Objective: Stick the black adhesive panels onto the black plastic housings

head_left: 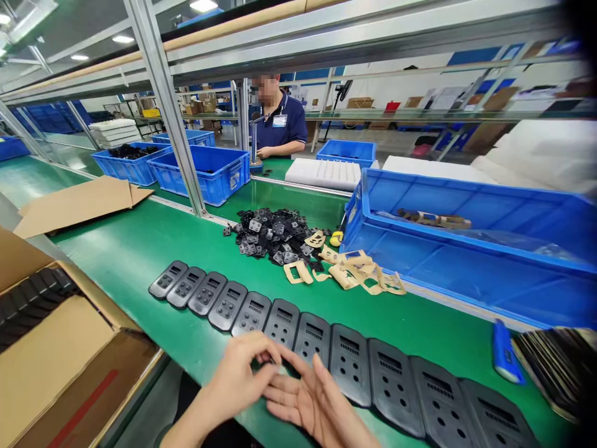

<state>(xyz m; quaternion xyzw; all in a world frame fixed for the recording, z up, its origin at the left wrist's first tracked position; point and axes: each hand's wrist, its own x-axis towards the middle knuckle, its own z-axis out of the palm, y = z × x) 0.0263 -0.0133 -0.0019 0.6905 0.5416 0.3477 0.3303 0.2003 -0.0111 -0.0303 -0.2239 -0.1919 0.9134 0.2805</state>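
Head-worn view; faces forward and down; both hands (240, 370) close below.

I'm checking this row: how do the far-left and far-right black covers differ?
The far-left cover has raised round bumps; the far-right cover has dark round holes instead. The far-left cover shows whole; the picture's bottom edge crops the far-right cover. Both are black with a rectangular window.

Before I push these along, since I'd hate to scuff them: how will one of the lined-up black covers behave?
A black cover is probably stiff: its moulded outline looks crisp. It seems unlikely to roll, lying flat on the green tabletop. It may slide readily and nudge the next one, as the tabletop looks glossy and the row is close-set.
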